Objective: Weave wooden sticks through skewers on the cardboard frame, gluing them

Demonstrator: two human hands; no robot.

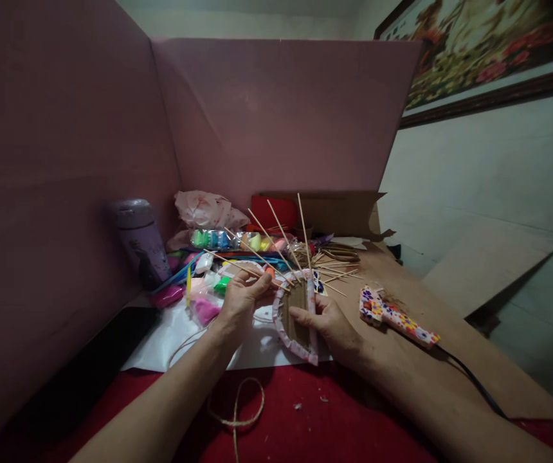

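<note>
A half-round piece of brown cardboard [298, 307], edged with pale pink patterned cloth, is held upright in my right hand [330, 325], thumb on the cardboard and fingers behind it. Several thin wooden sticks [302, 222] fan out from its curved upper edge. My left hand [244, 299] is closed in a pinch on a wooden stick [231, 262] at the cardboard's left edge. Whether that stick's end is fixed there, I cannot tell. Behind the left hand lies another pale cloth-edged piece [242, 269], partly hidden.
A floral glue gun [397, 316] with a black cord lies right. A purple bottle [142, 247], packed coloured clay [218, 239], a plastic bag [209, 209] and loose sticks [337, 265] stand or lie behind. Twine [235, 423] loops over the red cloth [305, 418].
</note>
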